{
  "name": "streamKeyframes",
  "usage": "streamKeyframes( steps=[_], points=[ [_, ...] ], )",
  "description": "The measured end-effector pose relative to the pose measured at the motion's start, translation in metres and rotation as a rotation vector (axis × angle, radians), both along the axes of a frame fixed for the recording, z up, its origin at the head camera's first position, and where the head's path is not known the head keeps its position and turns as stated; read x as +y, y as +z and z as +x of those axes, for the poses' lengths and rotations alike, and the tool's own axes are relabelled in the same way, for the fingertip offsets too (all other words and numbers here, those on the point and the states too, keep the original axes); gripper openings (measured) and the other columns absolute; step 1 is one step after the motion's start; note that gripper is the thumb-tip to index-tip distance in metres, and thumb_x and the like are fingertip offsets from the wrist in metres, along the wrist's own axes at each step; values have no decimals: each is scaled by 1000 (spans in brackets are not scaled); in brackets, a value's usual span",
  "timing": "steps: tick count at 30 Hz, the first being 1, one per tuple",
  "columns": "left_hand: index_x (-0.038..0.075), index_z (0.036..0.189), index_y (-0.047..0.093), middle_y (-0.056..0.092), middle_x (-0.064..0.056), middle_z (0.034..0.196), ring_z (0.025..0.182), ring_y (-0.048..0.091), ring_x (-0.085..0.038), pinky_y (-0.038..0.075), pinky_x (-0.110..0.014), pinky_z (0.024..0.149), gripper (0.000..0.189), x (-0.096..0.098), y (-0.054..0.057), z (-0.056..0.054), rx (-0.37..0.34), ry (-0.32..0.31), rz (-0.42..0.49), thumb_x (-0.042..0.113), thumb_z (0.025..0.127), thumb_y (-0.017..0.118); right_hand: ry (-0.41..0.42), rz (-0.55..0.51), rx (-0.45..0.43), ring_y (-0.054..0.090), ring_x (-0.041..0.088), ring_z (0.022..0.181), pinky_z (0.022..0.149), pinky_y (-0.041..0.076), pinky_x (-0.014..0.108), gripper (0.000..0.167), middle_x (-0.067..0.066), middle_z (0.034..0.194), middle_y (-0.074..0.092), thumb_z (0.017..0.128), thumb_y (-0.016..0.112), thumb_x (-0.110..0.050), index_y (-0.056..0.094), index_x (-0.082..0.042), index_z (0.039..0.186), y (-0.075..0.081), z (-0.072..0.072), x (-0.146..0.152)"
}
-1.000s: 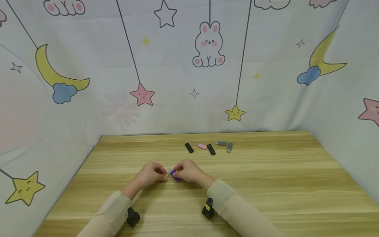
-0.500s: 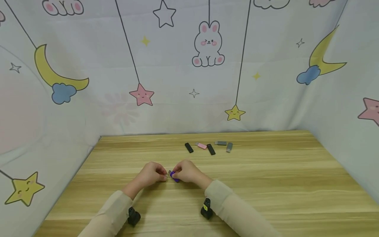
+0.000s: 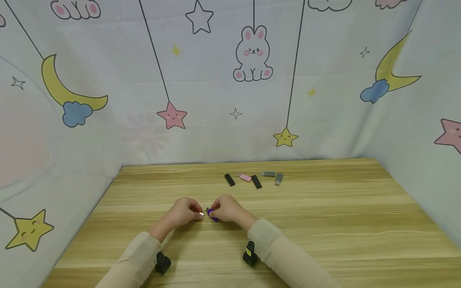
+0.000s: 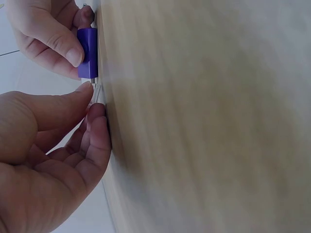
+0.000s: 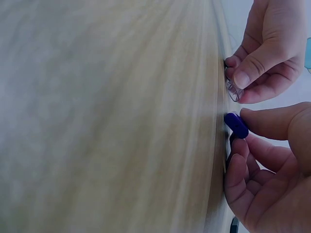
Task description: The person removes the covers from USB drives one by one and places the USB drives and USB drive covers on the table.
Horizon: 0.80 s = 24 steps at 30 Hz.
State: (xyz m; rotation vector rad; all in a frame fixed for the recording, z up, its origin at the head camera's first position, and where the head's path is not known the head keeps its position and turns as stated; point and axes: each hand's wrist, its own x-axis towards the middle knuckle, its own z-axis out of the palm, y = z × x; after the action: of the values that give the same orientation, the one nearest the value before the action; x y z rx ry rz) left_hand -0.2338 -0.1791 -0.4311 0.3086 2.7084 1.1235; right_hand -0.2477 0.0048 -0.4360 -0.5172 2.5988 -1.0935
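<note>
My right hand (image 3: 227, 209) pinches a purple USB flash drive (image 4: 89, 53) between thumb and fingers, just above the table. The drive's metal plug shows at the end toward the other hand in the head view. Facing it, my left hand (image 3: 183, 212) holds a small clear plastic cap (image 5: 234, 91) between thumb and fingertips. In the head view a narrow gap separates cap and drive. Fingers cover part of both pieces.
Farther back on the wooden table (image 3: 324, 208) lie a black stick (image 3: 229, 179), a pink USB drive (image 3: 245, 177), another black stick (image 3: 256, 182) and two grey USB drives (image 3: 268, 174). A printed curtain (image 3: 216, 88) stands behind.
The right hand has turned the purple drive slightly, and its plug now shows more clearly. The right forearm has shifted a little left. The left hand has barely moved, keeping the clear cap.
</note>
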Motion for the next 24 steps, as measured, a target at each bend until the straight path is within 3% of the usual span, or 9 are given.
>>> streamKeyframes(
  steps=[24],
  points=[
    [-2, 92, 72, 70, -4, 86, 77, 60, -14, 52, -32, 71, 12, 1, 5, 1, -24, -40, -39, 5, 83, 73, -18, 16, 36, 53, 11, 73, 66, 45, 24, 12, 2, 83, 67, 82, 74, -12, 72, -3, 89, 3, 2, 2]
  ],
)
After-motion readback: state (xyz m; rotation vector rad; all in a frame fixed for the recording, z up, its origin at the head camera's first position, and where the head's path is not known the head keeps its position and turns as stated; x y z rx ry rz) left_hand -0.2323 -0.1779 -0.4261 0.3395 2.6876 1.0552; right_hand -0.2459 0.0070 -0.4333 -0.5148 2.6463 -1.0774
